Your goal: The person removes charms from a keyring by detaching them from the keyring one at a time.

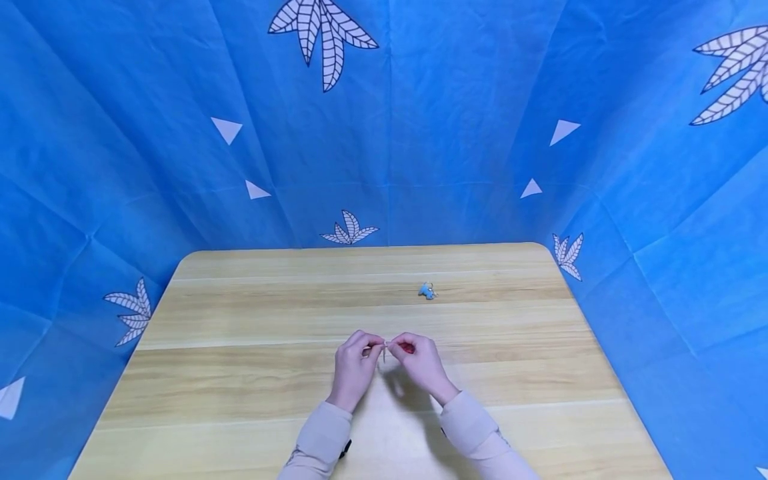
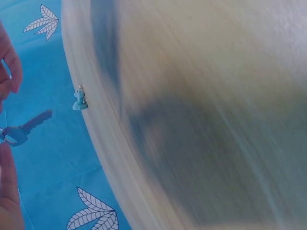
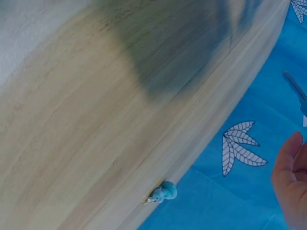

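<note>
In the head view my left hand (image 1: 355,368) and right hand (image 1: 422,360) meet fingertip to fingertip over the table. A metal key (image 2: 32,124) hangs between them, its bow at my left fingertips, which pinch it there. Part of a small ring (image 2: 4,134) shows beside the bow, mostly cut off by the frame. My right hand pinches close to the same spot and holds a small red keychain (image 1: 408,347), largely hidden by its fingers. Beyond the hands, a light-blue figure keychain (image 1: 428,291) with metal fittings lies on the table.
The hands are above a pale wooden table (image 1: 252,373) with rounded back corners. Blue cloth (image 1: 456,133) printed with white leaves and triangles hangs behind it and along both sides. Shadows of the hands fall on the wood.
</note>
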`<move>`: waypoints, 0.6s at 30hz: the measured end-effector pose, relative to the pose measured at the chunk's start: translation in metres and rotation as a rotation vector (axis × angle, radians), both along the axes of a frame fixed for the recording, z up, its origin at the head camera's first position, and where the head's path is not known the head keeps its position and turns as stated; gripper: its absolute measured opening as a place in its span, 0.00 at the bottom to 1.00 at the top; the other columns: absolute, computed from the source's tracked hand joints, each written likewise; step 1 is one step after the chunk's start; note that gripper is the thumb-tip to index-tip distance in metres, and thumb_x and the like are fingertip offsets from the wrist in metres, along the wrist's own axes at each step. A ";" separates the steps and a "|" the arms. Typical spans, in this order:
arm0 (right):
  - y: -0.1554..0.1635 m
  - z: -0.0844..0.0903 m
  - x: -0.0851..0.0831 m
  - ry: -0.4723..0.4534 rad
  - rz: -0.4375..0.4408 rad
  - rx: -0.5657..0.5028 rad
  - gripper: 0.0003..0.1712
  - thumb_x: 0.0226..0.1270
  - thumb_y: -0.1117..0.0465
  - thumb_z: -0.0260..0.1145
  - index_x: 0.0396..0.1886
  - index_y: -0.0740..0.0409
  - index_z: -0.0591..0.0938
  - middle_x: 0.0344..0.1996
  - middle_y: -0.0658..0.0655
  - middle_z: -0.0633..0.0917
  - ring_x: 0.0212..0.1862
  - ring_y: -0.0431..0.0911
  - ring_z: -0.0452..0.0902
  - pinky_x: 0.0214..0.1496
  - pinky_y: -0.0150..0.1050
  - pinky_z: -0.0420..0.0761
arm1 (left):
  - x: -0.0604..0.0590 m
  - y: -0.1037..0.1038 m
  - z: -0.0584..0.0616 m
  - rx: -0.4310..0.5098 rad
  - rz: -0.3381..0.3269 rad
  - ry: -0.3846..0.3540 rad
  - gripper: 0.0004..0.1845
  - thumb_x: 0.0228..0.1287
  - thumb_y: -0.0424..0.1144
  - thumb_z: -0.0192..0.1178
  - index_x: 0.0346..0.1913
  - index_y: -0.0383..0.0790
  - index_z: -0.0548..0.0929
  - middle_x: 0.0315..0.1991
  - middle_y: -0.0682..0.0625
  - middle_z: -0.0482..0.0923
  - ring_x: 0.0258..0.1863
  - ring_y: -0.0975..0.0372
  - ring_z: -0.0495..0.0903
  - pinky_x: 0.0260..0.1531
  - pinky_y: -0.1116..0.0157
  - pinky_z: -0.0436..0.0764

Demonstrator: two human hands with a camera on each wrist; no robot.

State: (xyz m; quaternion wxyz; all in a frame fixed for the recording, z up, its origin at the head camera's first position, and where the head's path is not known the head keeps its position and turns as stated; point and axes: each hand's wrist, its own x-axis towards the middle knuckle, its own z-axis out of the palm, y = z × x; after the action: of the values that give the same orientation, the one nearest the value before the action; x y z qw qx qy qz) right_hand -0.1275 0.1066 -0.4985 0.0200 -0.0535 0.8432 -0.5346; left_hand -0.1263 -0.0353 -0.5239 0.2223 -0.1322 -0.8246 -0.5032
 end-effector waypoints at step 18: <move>0.020 0.005 -0.001 -0.230 -0.098 -0.181 0.08 0.59 0.65 0.62 0.35 0.68 0.81 0.28 0.56 0.82 0.30 0.43 0.75 0.35 0.37 0.79 | -0.002 -0.013 0.022 0.335 0.075 -0.321 0.02 0.51 0.25 0.64 0.30 0.30 0.83 0.31 0.41 0.81 0.36 0.54 0.81 0.35 0.72 0.83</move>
State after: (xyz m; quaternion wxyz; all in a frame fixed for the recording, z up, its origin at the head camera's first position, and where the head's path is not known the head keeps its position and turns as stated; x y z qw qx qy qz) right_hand -0.1282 0.1264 -0.4939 0.0855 0.0477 0.7852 -0.6114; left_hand -0.1281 -0.0478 -0.5023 0.1258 0.0192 -0.7586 -0.6390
